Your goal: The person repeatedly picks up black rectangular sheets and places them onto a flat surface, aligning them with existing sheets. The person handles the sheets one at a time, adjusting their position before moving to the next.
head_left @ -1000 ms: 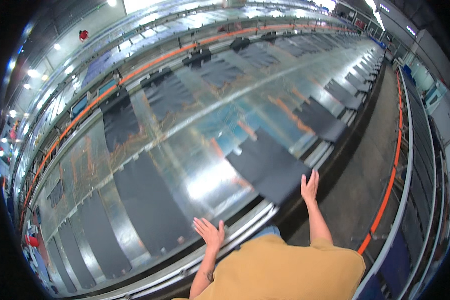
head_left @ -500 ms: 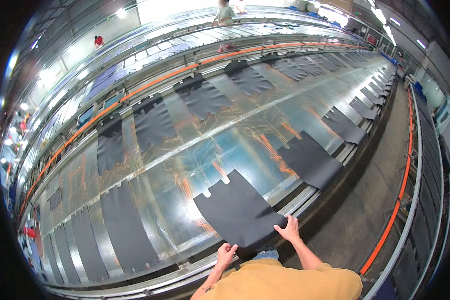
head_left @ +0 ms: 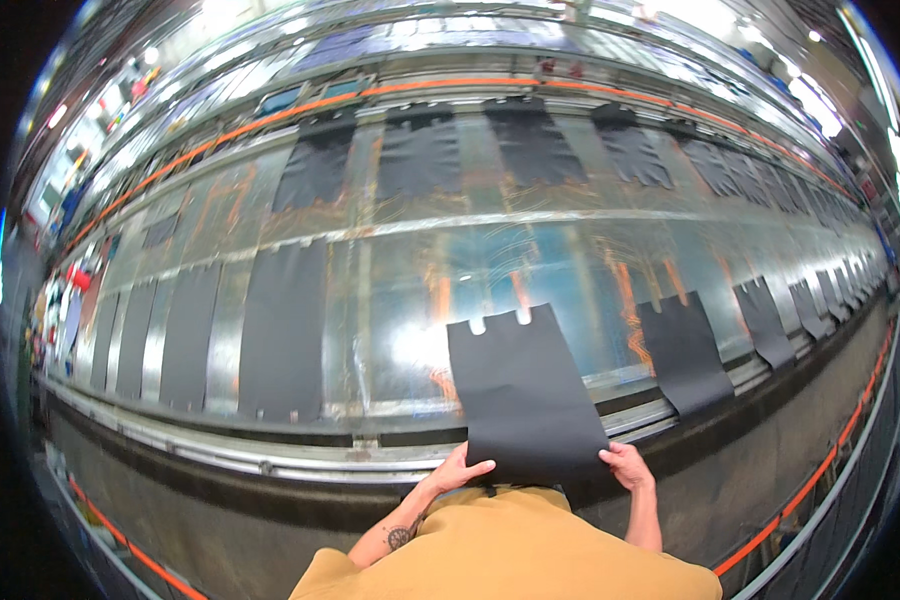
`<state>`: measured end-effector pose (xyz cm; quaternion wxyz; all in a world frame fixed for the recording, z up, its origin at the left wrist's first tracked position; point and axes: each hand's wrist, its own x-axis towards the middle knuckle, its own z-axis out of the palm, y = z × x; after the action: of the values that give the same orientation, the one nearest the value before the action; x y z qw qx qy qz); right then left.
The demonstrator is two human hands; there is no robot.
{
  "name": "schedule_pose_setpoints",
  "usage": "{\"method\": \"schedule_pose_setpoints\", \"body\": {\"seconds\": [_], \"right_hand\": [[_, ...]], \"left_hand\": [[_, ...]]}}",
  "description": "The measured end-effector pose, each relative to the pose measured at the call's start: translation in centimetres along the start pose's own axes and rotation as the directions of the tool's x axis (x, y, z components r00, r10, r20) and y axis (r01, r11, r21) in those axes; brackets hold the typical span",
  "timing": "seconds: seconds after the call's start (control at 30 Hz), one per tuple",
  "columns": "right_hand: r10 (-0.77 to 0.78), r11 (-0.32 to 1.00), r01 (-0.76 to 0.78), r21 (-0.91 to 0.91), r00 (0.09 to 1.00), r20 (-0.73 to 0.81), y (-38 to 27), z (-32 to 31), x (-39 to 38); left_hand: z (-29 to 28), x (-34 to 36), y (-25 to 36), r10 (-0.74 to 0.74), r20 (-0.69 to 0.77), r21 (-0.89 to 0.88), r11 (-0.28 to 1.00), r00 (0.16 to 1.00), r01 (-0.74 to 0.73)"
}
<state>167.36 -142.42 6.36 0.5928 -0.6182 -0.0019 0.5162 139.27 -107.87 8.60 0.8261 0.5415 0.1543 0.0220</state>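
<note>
Far L: 3 narrow dk strips (head_left: pixel 189 338) lie side by side on the long metal table (head_left: pixel 395 370), bare metal showing btwn them. Next to the R, a wider dk strip (head_left: pixel 282 335), also flat, lower end nr the table's front edge. Behind, a small dk piece (head_left: pixel 160 232), then a back row of dk pcs (head_left: pixel 417 155) w/ ragged-looking lower edges, below a long orange strip (head_left: pixel 370 92).

Approx. mid: L hand (head_left: pixel 460 468) has the lower L edge of a dk grey panel (head_left: pixel 525 390) — thumb on top, other fingers partly hidden, so can't tell exactly how they sit. Panel's upper part is over the table, its lower part past the metal front rail (head_left: pixel 210 458), bottom end nr the person's mustard shirt (head_left: pixel 510 555). Top edge has 2 pale rounded spots; can't tell if notches or tabs. R hand (head_left: pixel 627 466) pinches the lower R corner, thumb on the upper face, so the panel's held at both sides, hands a panel's width apart.

Further R: another dk panel (head_left: pixel 685 350), well apart from the held one, lower end draped over the rail; beyond it a smaller-looking one (head_left: pixel 765 320), also hanging over the edge.
</note>
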Motion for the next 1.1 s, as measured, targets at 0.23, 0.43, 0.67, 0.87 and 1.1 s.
{"method": "schedule_pose_setpoints", "body": {"seconds": [0.23, 0.43, 0.67, 0.87, 1.1], "right_hand": [[-0.471, 0.810, 0.444, -0.384, 0.882, 0.025, -16.1, 9.2, -3.4], [-0.826, 0.495, 0.822, -0.284, 0.546, 0.139, -29.5, 17.7, -3.8], [-0.783, 0.563, 0.730, -0.387, 0.621, 0.034, -43.8, 22.0, 18.2], [-0.727, 0.676, 0.737, -0.003, 0.668, 0.158, -50.1, 22.7, 31.0], [-0.805, 0.578, 0.815, 0.040, 0.561, 0.195, -46.1, 20.8, 28.1]], "left_hand": [[0.7, -2.0, 7.7, 0.195, -0.246, 0.137, 0.977, 0.949, -0.165], [2.9, -3.4, 24.0, 0.549, -0.420, 0.311, 0.835, 0.723, -0.454], [-9.5, 15.1, 34.1, 0.498, -0.512, 0.298, 0.867, 0.700, -0.399], [-18.2, 27.9, 37.3, 0.383, -0.504, 0.144, 0.921, 0.774, -0.362], [-15.0, 24.7, 33.0, 0.548, -0.309, 0.245, 0.836, 0.777, -0.492]]}}
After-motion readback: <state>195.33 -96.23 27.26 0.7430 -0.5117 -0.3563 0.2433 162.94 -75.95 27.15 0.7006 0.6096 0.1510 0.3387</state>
